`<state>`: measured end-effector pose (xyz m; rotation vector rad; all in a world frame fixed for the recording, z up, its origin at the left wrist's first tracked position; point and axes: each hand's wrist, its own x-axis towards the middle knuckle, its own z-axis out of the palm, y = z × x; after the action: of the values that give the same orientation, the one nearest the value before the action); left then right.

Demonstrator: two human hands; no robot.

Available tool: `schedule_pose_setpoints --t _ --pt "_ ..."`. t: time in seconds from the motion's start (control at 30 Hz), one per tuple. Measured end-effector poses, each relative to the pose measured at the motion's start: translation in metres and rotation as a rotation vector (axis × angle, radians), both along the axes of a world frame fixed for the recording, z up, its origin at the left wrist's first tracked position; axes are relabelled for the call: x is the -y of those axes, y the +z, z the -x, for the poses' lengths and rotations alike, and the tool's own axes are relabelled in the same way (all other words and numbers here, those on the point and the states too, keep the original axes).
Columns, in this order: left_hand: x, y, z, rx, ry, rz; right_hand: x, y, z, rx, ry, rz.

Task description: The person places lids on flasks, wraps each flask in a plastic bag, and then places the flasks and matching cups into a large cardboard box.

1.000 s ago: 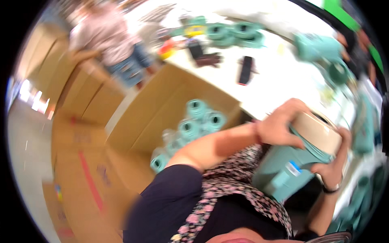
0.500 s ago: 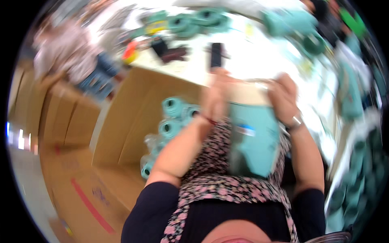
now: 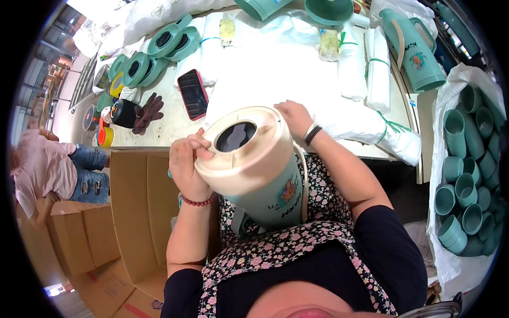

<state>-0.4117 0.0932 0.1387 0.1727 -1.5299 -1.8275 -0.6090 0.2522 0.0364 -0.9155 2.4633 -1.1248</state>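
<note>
A teal vacuum flask (image 3: 265, 193) with a cream end piece tilts in front of my apron, its cream end facing up and away. In that end is a round dark centre (image 3: 236, 137); I cannot tell whether it is a hole or a disc. My left hand (image 3: 188, 159) grips the left side of the cream rim, thumb and fingers bent over its edge. On the far right side of the rim, my right hand (image 3: 296, 119) holds on with curled fingers. A cream carrying handle runs down the flask's right side, and a grey-teal grip shows below left.
An open cardboard box (image 3: 139, 212) stands left of me. The white worktable (image 3: 159, 127) bears a red-edged phone (image 3: 193, 94), a dark glove (image 3: 148, 114), teal rings (image 3: 167, 40) and another flask (image 3: 413, 53). A white sack (image 3: 440, 265) of teal cups is right. Another person (image 3: 50, 169) stands left.
The flask has turned and tipped so its cream end and dark centre face up. Both hands have shifted left with it, and the view has swung and sharpened.
</note>
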Motion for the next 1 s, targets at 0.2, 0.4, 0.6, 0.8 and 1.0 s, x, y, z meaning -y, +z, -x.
schedule_pose_setpoints --t 0.2,0.4,0.6,0.8,1.0 --pt "0.04 0.064 0.037 0.186 -0.502 0.215 -0.036 0.147 0.009 0.913 0.039 1.317" --pt "-0.028 0.122 0.086 0.559 -0.403 0.419 -0.04 0.186 -0.038 -0.403 0.272 0.747" --pt "-0.033 0.11 0.088 0.233 -0.421 -0.192 -0.033 0.191 -0.04 0.252 -0.117 0.942" --pt "-0.019 0.101 0.09 0.323 -0.348 -0.006 -0.017 0.18 -0.005 0.283 -0.034 0.903" --pt "0.042 0.064 0.087 0.27 -0.042 -0.185 -0.061 0.185 -0.014 0.775 0.493 1.167"
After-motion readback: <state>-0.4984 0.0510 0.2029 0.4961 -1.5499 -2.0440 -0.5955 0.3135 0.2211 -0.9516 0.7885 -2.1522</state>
